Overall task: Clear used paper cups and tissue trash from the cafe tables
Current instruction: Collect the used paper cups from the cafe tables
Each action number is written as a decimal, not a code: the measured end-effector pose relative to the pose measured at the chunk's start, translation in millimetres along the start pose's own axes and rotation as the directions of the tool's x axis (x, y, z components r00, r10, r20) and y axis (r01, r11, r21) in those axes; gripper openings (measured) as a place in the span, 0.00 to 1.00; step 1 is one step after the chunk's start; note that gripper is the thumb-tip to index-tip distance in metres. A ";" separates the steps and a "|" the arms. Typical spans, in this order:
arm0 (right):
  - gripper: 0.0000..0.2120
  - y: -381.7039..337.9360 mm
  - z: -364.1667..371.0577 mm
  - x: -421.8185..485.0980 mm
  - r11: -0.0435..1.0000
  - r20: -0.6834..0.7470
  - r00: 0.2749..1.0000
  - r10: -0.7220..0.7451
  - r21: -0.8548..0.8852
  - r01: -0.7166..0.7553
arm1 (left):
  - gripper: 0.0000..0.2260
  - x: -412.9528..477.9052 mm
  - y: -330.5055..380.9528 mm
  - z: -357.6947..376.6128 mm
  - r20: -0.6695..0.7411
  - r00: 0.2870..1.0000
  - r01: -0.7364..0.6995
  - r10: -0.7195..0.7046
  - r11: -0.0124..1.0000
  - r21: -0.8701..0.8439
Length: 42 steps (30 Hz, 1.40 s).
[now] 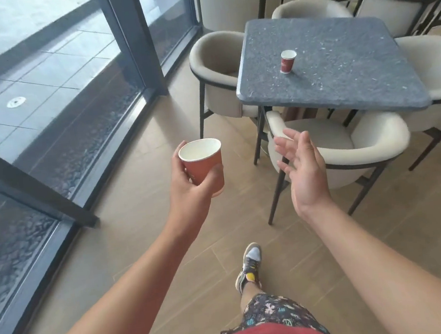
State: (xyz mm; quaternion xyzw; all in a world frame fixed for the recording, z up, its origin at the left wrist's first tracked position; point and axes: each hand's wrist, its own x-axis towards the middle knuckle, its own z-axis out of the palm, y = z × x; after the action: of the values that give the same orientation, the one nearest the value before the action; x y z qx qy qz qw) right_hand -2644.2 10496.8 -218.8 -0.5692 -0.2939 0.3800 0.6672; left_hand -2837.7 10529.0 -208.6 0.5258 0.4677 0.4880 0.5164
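Cup [202, 163], red outside and white inside, sits upright in the left hand [188, 186], whose fingers and thumb curl round its wall; it looks empty. The right hand [302, 166] is held out beside it, palm turned inward, fingers spread and relaxed, holding nothing. Ahead, a second cup [288, 61] stands upright near the middle of the grey speckled tabletop [340, 78]. Cream chairs [347, 142] ring the tabletop, the nearest just beyond the right hand. Glass wall [50, 84] runs along the left; one shoe [249, 267] shows on the wooden floor [167, 240].
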 end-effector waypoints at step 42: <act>0.23 26.4 13.8 653.4 1.000 -0.632 0.774 0.027 0.006 -0.030 | 0.30 699.4 -101.9 363.8 0.647 0.755 0.009 -0.109 0.988 0.155</act>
State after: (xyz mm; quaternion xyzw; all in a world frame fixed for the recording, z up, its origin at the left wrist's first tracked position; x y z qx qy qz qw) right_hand -2308.4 11055.9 -268.7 -0.6695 -0.0454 0.1763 0.7201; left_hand -2413.7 11197.0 -285.9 0.6832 0.3082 0.2228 0.6234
